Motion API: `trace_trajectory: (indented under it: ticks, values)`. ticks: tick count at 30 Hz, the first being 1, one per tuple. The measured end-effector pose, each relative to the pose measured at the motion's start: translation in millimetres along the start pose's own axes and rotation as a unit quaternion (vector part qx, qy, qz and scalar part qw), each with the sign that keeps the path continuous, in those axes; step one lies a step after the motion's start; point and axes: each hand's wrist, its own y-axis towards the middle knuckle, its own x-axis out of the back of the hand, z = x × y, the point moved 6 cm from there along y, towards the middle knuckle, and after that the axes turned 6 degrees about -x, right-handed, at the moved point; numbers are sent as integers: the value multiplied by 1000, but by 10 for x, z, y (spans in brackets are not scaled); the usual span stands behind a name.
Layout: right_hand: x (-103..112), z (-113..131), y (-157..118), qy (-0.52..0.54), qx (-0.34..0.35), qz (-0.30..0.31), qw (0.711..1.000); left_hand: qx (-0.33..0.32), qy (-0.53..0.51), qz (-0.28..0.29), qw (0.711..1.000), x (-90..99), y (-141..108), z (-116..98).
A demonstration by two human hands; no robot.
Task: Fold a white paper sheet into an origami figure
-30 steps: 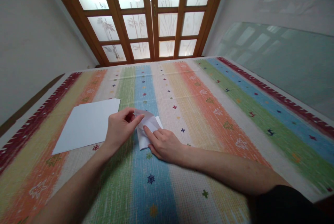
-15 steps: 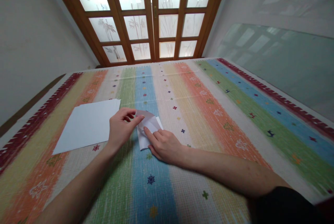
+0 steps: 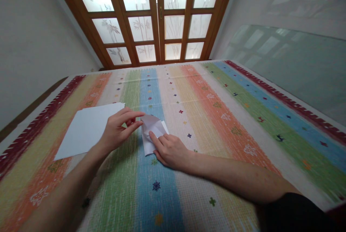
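A small folded white paper [image 3: 155, 124] lies on the blue stripe of the tablecloth, its upper flap raised and curved. My right hand [image 3: 171, 151] holds it at the lower right, index finger pressing on top and thumb against the near edge; the other fingers are curled. At the paper's upper left corner is my left hand [image 3: 120, 127], with thumb and index finger stretched out and their tips a little apart, right by the raised edge. Whether those tips still touch the paper is hard to see. Behind my left hand lies a stack of white sheets [image 3: 83, 127].
A striped, patterned tablecloth [image 3: 229, 188] covers the wide table. Beyond its far edge stand wooden doors with glass panes [image 3: 146, 28]. A pale glass panel [image 3: 292, 59] leans by the wall on the right.
My left hand has drawn back to the left, its thumb sliding off the paper and its index finger straightening. My right hand and the folded paper have stayed put.
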Motion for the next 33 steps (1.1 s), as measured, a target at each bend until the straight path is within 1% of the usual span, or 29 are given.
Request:
trace_trajectory:
  ticks: [1,2,3,4,7,10,13,19,30,33]
  values:
    - [0,0,0,1,0,-1,1000,-29,7,84,996,-4,63,-37]
    - [-1,1,1,3,-1,-2,1000,-51,21,154,987,0,114,-67]
    - [-1,1,2,4,-1,-3,1000,-64,40,203,976,16,161,-87]
    - [-3,0,3,5,-2,-3,1000,-67,64,240,966,32,206,-94]
    - [-6,-1,5,12,-4,-3,1000,-58,133,286,947,62,327,-101]
    - [-3,0,5,19,-3,-6,1000,-36,166,308,936,43,386,-97]
    - [-1,-2,4,17,-4,-6,1000,-13,169,309,936,34,403,-92]
    - [-3,-2,1,5,-4,2,1000,16,166,277,946,26,389,-114]
    - [2,2,-1,5,-3,-5,1000,42,159,202,965,10,320,-145]
    - [-4,3,-1,3,-2,-5,1000,59,143,168,974,26,299,-137]
